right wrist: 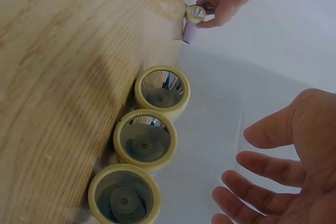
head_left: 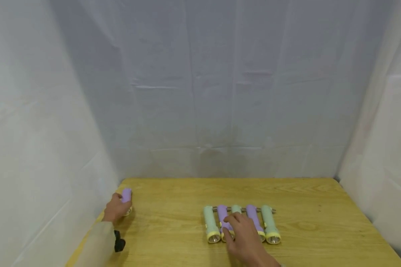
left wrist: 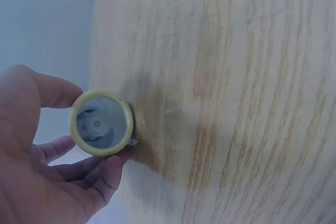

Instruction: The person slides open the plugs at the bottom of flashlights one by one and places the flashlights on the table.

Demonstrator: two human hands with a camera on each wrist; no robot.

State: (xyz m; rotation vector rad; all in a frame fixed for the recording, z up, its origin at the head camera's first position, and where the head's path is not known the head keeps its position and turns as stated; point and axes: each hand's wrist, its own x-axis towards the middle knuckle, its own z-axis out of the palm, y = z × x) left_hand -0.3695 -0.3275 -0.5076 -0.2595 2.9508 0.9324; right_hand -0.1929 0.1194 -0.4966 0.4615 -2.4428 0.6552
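At the table's left edge, my left hand grips a purple flashlight with a yellow head. Its round lens faces the camera in the left wrist view, thumb and fingers curled about the body. My right hand hovers over a row of flashlights, fingers spread and loosely bent, holding nothing. The row alternates green and purple: a green flashlight at its left end, a purple one beside it, another green one at the right end. My hand partly hides the middle ones.
The flashlights lie side by side on a wood-grain table, lenses towards me. Short grey pieces show between their far ends. White sheeting hangs behind the table and along both sides. A black object sits at my left wrist.
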